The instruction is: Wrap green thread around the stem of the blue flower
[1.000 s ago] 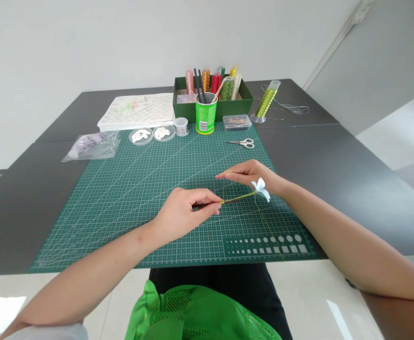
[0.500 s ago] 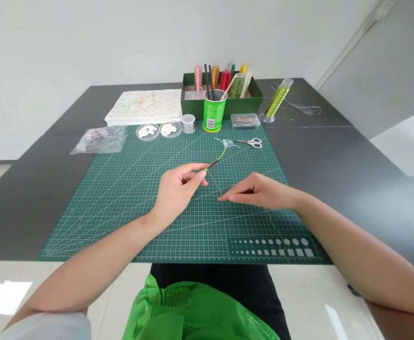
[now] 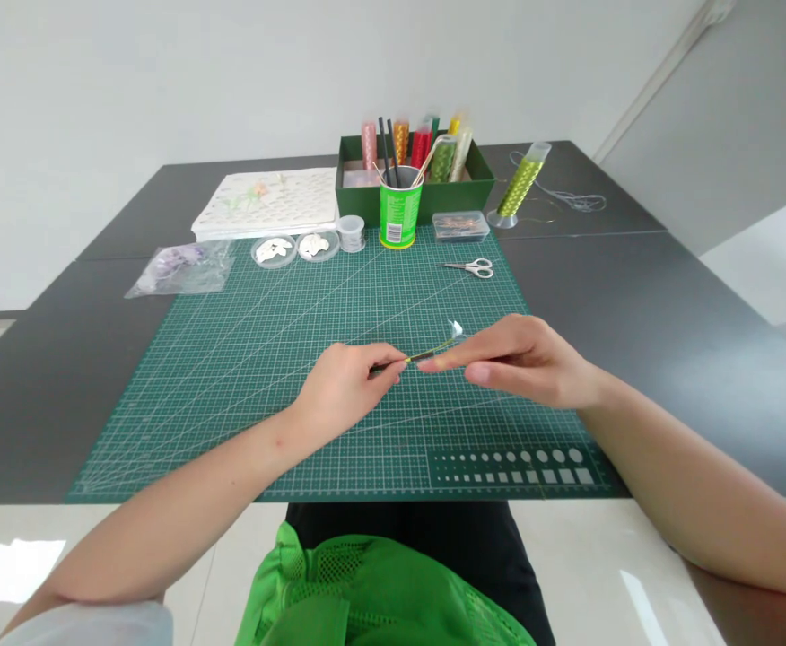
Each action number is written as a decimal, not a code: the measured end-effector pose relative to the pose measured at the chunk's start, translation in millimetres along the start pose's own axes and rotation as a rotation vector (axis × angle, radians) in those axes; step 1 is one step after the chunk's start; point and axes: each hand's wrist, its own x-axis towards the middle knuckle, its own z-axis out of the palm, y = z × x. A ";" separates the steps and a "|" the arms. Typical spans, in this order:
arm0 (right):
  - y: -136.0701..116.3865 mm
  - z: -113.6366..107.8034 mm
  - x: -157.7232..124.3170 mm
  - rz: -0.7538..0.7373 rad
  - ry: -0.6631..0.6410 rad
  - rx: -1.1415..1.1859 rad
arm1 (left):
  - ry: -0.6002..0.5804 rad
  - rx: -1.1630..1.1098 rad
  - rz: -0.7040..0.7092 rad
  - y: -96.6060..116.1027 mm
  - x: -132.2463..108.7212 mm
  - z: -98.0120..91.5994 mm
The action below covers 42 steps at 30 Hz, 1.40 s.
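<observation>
My left hand (image 3: 349,381) is closed in a pinch on a thin dark stem (image 3: 425,356) wrapped in part with yellow-green thread. The stem points right, and a small pale blue-white flower (image 3: 457,329) sits at its far end. My right hand (image 3: 534,363) is beside it, fingers stretched toward the stem and thumb apart. Its index fingertip is at the stem, just right of my left fingertips; whether it touches cannot be told. A faint strand of thread (image 3: 542,484) shows at the mat's front edge. Both hands are over the green cutting mat (image 3: 231,359).
Small scissors (image 3: 470,266) lie behind my right hand. Farther back stand a green can (image 3: 398,220) of tools, a clear box (image 3: 460,227), dishes of white pieces (image 3: 274,251), a box of thread spools (image 3: 487,188), a yellow-green spool (image 3: 522,187) and a plastic bag (image 3: 184,269).
The stem has swung down to the right, its flower dropping away from the scissors. My left hand has lowered slightly. My right hand's pinch has opened, and its fingertips have come to the stem.
</observation>
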 end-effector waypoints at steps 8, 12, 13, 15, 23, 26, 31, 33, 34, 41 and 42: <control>9.0 -2.0 -1.4 -0.025 0.218 -0.091 | -0.068 0.244 0.236 3.9 -8.1 3.3; 14.4 -6.4 0.1 0.073 0.213 -0.083 | -0.040 0.296 0.308 3.5 -10.0 4.9; 15.9 -8.1 0.2 0.088 0.202 -0.081 | -0.040 0.294 0.314 3.6 -10.2 5.2; 19.8 -11.9 0.7 0.108 0.176 -0.077 | -0.053 0.278 0.317 4.0 -10.7 5.7; 36.9 -17.2 5.5 0.064 0.055 0.008 | -0.121 0.167 0.300 6.9 -11.5 5.2; 36.4 -15.5 5.8 0.022 0.033 0.030 | -0.161 0.116 0.262 8.2 -10.9 5.2; 31.4 -14.7 5.3 0.018 0.023 0.038 | -0.197 0.034 0.233 10.8 -9.7 3.7; 31.1 -15.7 5.5 0.032 0.028 0.032 | -0.197 0.022 0.215 11.7 -9.4 2.8; 31.6 -16.5 5.8 0.040 0.036 0.027 | -0.190 0.023 0.208 12.2 -9.5 2.4; 44.9 -21.0 7.7 0.125 0.070 0.069 | -0.014 0.012 0.215 14.0 -12.8 -0.2; 47.2 -21.2 7.8 0.159 0.084 0.096 | 0.030 0.007 0.211 13.8 -13.1 -0.6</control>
